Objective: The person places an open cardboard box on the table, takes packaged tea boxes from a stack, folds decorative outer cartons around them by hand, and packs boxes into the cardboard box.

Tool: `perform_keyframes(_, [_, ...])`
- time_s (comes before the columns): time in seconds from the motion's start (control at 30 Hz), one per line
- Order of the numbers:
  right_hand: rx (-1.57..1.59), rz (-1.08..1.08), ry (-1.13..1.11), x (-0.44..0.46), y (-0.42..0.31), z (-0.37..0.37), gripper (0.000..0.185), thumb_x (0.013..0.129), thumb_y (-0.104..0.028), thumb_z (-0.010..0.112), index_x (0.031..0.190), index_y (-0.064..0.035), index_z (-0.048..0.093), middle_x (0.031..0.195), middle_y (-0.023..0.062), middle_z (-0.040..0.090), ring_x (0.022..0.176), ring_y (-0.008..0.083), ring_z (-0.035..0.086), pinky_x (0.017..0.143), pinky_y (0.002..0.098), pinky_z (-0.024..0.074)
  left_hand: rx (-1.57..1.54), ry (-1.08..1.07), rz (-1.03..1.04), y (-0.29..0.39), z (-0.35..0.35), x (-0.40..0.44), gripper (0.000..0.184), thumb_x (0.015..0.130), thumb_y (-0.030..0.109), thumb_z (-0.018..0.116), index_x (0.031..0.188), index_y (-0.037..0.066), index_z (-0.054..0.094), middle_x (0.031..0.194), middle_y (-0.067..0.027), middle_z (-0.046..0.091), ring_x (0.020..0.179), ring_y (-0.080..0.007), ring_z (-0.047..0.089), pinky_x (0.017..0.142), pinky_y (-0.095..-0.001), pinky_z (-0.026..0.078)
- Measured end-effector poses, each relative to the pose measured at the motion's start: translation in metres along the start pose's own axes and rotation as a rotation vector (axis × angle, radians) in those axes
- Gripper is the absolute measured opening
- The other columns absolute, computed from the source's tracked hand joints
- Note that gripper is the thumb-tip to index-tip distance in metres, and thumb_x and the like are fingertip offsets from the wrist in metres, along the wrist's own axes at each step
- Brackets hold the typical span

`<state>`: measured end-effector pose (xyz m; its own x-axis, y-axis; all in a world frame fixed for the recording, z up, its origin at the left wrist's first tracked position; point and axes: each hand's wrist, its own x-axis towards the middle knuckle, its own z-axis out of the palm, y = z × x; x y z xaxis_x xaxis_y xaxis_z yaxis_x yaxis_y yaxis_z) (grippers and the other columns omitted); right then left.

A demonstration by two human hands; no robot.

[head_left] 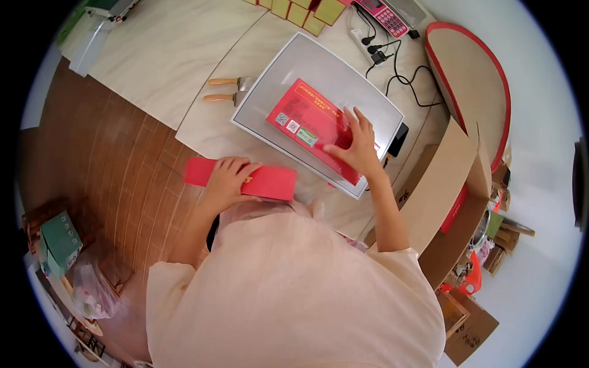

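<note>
My left hand [228,183] is closed around a long, narrow red box [275,183] close to my body. A larger red box [311,105] with yellow print, QR codes and a green label lies on a white-rimmed grey platform [293,56]. Over the right end of that box is my right hand [358,147], its thumb and fingers spread. The fingertips are at the box's surface, but I cannot tell whether they press on it. Two wooden-handled tools [222,97] lie left of the platform, their blades partly hidden.
An open cardboard box [443,184] stands at my right with something red inside. Black cables run from a power strip [362,44] near a pink keypad device [388,16]. Several yellow-green boxes [299,12] sit at the far side of the table [178,46].
</note>
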<state>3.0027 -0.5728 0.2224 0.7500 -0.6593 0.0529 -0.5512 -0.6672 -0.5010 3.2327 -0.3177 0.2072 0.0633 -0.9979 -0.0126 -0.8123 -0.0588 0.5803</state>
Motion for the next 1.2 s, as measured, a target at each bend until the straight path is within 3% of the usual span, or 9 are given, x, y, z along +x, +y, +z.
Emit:
perform_keyframes(0.13, [-0.127, -0.044, -0.020, -0.014, -0.010, 0.004, 0.112, 0.049, -0.059, 0.079, 0.141, -0.0134, 0.034, 0.142, 0.0270, 0.026, 0.128, 0.0481, 0.028, 0.105, 0.0576, 0.0226, 0.053, -0.083, 0.163, 0.011, 0.029, 0.029, 0.072, 0.062, 0.041, 0.076, 0.125, 0.017, 0.051, 0.115, -0.0072, 0.051, 0.110, -0.0260, 0.046, 0.094, -0.0413, 0.035])
perform_keyframes(0.3, [-0.190, -0.042, -0.009, -0.008, -0.017, 0.014, 0.116, 0.046, -0.059, 0.079, 0.142, -0.0154, 0.032, 0.142, 0.0264, 0.025, 0.127, 0.0478, 0.028, 0.104, 0.0598, 0.0208, 0.131, -0.154, 0.276, 0.012, 0.066, 0.042, 0.071, 0.064, 0.037, 0.076, 0.127, 0.017, 0.050, 0.119, -0.0064, 0.051, 0.112, -0.0260, 0.045, 0.097, -0.0412, 0.035])
perform_keyframes(0.6, [-0.229, -0.185, 0.065, 0.045, 0.002, 0.014, 0.092, 0.053, -0.053, 0.074, 0.134, -0.0201, 0.046, 0.133, 0.0269, 0.035, 0.114, 0.0433, 0.038, 0.098, 0.0540, 0.0277, 0.032, -0.254, 0.234, 0.012, 0.084, 0.044, 0.070, 0.068, 0.033, 0.074, 0.130, 0.015, 0.047, 0.124, -0.0088, 0.048, 0.119, -0.0278, 0.042, 0.105, -0.0439, 0.029])
perform_keyframes(0.8, [-0.253, -0.142, 0.207, 0.094, 0.031, 0.021, 0.086, 0.057, -0.055, 0.071, 0.133, -0.0237, 0.047, 0.130, 0.0256, 0.037, 0.113, 0.0418, 0.039, 0.098, 0.0527, 0.0290, -0.177, -0.133, 0.154, 0.016, 0.075, 0.038, 0.054, 0.078, 0.027, 0.067, 0.126, 0.009, 0.049, 0.125, -0.0111, 0.048, 0.120, -0.0304, 0.041, 0.108, -0.0457, 0.028])
perform_keyframes(0.93, [-0.281, -0.075, 0.255, 0.105, 0.037, 0.024, 0.083, 0.058, -0.055, 0.072, 0.132, -0.0261, 0.049, 0.128, 0.0242, 0.039, 0.113, 0.0407, 0.040, 0.098, 0.0512, 0.0291, -0.200, 0.001, 0.082, 0.017, 0.066, 0.025, 0.042, 0.082, 0.018, 0.062, 0.121, 0.008, 0.053, 0.123, -0.0114, 0.050, 0.116, -0.0307, 0.045, 0.101, -0.0440, 0.034])
perform_keyframes(1.2, [-0.271, -0.027, 0.194, 0.031, 0.013, 0.019, 0.088, 0.054, -0.049, 0.075, 0.135, -0.0278, 0.045, 0.129, 0.0243, 0.038, 0.114, 0.0412, 0.039, 0.099, 0.0520, 0.0266, -0.203, 0.209, -0.055, 0.009, 0.034, -0.005, 0.029, 0.084, 0.009, 0.057, 0.112, 0.006, 0.059, 0.114, -0.0116, 0.055, 0.106, -0.0306, 0.052, 0.091, -0.0396, 0.040])
